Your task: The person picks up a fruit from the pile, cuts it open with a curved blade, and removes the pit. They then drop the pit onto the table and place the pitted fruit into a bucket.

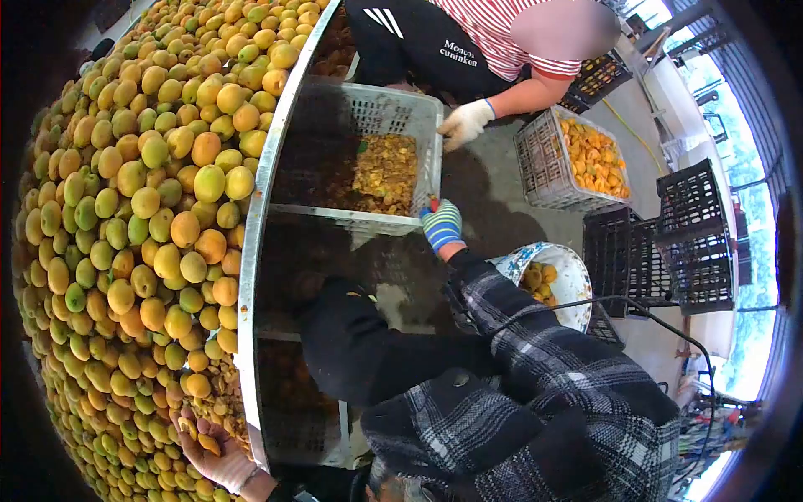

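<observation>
At the lower left, my left hand (219, 458), in a pale glove, is palm-up with its fingers curled around apricot halves (209, 443). It is over the edge of a large heap of whole green-to-orange apricots (159, 201). My right hand (441, 226), in a blue, yellow and white striped glove, is closed beside the corner of a grey plastic crate (428, 125). A small red thing sticks out from its fingers; its kind is not clear. In the crate lies a layer of yellow-brown fruit scraps (385, 171).
Across from me, a co-worker's gloved hand (467, 124) is at the crate's side. A metal table edge (251, 284) borders the heap. Nearby stand a crate of orange fruit pieces (531, 167), a white bucket (573, 280) with fruit and stacked black crates (694, 243).
</observation>
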A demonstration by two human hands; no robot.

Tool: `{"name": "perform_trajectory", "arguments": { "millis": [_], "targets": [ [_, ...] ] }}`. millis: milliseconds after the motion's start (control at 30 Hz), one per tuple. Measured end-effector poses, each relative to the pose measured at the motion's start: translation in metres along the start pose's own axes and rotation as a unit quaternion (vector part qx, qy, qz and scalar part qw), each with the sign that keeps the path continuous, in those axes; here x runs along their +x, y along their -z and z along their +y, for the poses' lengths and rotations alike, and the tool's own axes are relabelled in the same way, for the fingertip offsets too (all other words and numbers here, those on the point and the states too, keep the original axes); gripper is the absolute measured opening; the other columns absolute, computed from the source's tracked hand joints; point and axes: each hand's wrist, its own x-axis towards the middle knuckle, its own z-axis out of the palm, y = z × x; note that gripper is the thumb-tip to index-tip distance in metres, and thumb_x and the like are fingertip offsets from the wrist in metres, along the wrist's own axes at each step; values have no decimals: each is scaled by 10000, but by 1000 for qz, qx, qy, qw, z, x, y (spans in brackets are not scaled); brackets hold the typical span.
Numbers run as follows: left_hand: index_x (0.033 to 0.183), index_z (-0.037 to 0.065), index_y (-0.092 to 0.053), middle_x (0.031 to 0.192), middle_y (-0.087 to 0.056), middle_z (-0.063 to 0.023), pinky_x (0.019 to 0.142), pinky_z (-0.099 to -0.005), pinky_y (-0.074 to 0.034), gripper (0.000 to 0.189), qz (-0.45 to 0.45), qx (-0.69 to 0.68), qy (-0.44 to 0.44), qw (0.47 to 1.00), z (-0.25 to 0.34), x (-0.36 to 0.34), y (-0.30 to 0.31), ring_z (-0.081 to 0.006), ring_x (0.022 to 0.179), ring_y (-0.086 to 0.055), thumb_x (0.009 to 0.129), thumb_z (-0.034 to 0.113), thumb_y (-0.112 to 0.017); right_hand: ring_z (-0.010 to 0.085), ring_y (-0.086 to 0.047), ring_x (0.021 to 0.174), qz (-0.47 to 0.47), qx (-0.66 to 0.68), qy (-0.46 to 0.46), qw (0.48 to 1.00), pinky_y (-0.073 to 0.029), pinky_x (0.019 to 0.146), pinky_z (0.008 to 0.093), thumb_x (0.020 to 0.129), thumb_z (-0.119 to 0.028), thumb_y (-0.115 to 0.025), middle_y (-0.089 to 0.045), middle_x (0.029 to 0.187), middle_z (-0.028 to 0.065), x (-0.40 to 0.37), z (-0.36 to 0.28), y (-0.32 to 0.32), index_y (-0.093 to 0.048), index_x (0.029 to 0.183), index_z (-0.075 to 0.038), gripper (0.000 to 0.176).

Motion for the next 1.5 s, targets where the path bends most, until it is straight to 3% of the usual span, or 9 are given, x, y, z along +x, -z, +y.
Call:
{"name": "perform_trajectory", "arguments": {
  "millis": [567,700,833,1100,1233,1300,1400,1433,1500],
  "targets": [
    [1243,21,-513,1143,-613,-74,618,-189,-482,377,-50,-54,17,997,15,-20,2,-98,739,-557,905,173,-582,435,-606,831,-97,-46,108,988,-475,739,480,805,-334,-644,-624,823,278,-30,-41,29,-588,847,42,383],
    [1276,66,-493,1004,-602,-41,593,-187,-469,408,-77,-60,2,995,15,-21,6,-110,699,-538,934,282,-548,423,-618,813,-178,-79,207,959,-483,725,475,799,-382,-627,-617,791,281,-55,-55,75,-628,855,33,418],
    [1041,149,-552,762,-535,32,520,-187,-387,340,-23,-45,-13,999,11,-32,-11,-84,604,-489,898,456,-573,404,-626,732,-189,60,301,933,-494,661,425,798,-393,-651,-624,757,262,-88,-105,99,-642,869,33,431],
    [987,157,-539,779,-543,21,479,-207,-351,285,-108,-37,33,993,10,-39,-13,-93,578,-505,913,431,-555,71,-588,714,-424,540,322,652,-476,610,278,837,-190,-685,-650,732,14,-228,-278,137,-673,915,-19,188],
    [1009,176,-561,754,-531,31,486,-206,-378,218,-86,9,33,996,11,-46,-16,-97,589,-506,906,369,-568,47,-526,664,-543,546,234,594,-439,580,252,856,-158,-658,-606,701,-38,-295,-347,139,-659,854,-38,120],
    [1015,173,-573,771,-548,26,496,-215,-400,211,-100,-11,47,994,8,-37,-9,-104,603,-521,901,351,-574,44,-498,645,-478,576,345,566,-435,571,248,858,-139,-650,-586,689,-49,-334,-365,127,-644,824,-40,106],
    [1036,133,-581,847,-622,-1,569,-243,-463,271,-121,-65,83,987,4,-19,11,-131,676,-591,907,370,-560,43,-495,648,-587,593,218,506,-436,565,243,850,-136,-666,-588,688,-48,-378,-367,105,-652,838,-34,103],
    [1041,108,-583,897,-644,-17,595,-257,-491,328,33,-43,40,998,10,-38,-13,-145,703,-622,916,407,-534,31,-488,630,-547,609,221,529,-422,535,233,858,-145,-663,-587,680,-50,-392,-364,97,-656,850,-36,110],
    [1091,112,-566,966,-644,-32,551,-287,-507,395,49,-67,76,994,15,-38,-17,-165,713,-641,918,464,-515,-8,-427,566,-599,553,223,534,-346,456,198,889,-167,-624,-507,620,-101,-395,-356,87,-619,833,-80,105]
  ]
}}
